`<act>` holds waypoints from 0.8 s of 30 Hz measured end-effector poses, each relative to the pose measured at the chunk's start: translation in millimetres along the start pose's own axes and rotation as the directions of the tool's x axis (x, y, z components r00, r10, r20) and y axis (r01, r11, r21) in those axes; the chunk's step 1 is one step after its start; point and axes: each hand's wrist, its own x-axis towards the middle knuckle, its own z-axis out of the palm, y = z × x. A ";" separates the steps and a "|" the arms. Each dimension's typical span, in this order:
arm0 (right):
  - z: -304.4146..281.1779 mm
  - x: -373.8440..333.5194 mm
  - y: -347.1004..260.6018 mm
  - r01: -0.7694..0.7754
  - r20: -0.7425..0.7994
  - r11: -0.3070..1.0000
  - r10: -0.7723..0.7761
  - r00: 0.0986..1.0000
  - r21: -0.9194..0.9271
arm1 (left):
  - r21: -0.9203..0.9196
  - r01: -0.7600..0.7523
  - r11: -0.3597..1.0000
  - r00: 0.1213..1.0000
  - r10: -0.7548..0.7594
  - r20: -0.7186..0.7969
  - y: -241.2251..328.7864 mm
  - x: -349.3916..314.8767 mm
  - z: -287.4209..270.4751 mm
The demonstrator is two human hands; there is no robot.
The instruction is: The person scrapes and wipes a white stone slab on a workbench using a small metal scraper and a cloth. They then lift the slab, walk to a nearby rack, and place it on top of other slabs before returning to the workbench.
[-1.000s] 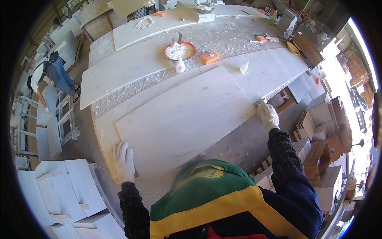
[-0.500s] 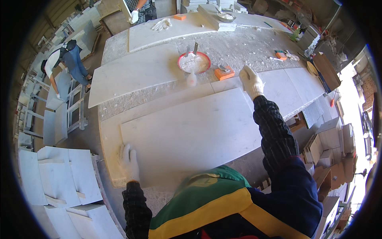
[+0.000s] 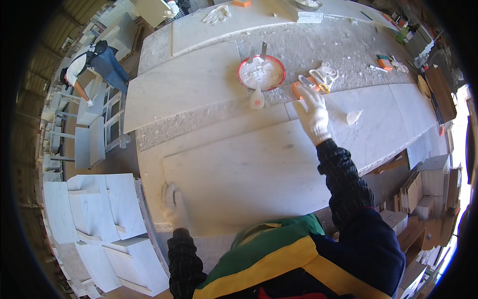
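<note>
A large pale marble slab point(image 3: 249, 172) lies before me on top of other slabs. My left hand point(image 3: 174, 207), in a white glove, rests at its left edge with the fingers stretched out, somewhat blurred. Beyond the slab's far right corner reaches my right hand point(image 3: 314, 118), also gloved, fingers extended and apart. Its fingertips overlap an orange block point(image 3: 300, 90) with a small metal blade on it; whether they touch is unclear. Left of that stands a red-rimmed bowl point(image 3: 263, 74) of white powdery paste with two upright scrapers, and a white squeeze bottle point(image 3: 257, 99) in front of it.
A crumpled white glove point(image 3: 324, 74) lies behind my right hand. On the slab to the right sits a small white piece point(image 3: 354, 117). Another marble slab point(image 3: 186, 82) covers the far left. Stacked panels point(image 3: 102, 207) stand left; a co-worker point(image 3: 107, 65) bends over a rack.
My right hand has gone from a closed fist to outstretched fingers. A small white piece now shows on the slab to its right. My left hand stays by the slab edge; the view has shifted.
</note>
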 end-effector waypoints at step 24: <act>24.2 -51.1 -52.7 -0.129 0.232 0.991 0.135 0.963 -0.042 | -0.449 0.007 0.893 0.820 0.252 0.514 222.0 156.4 134.0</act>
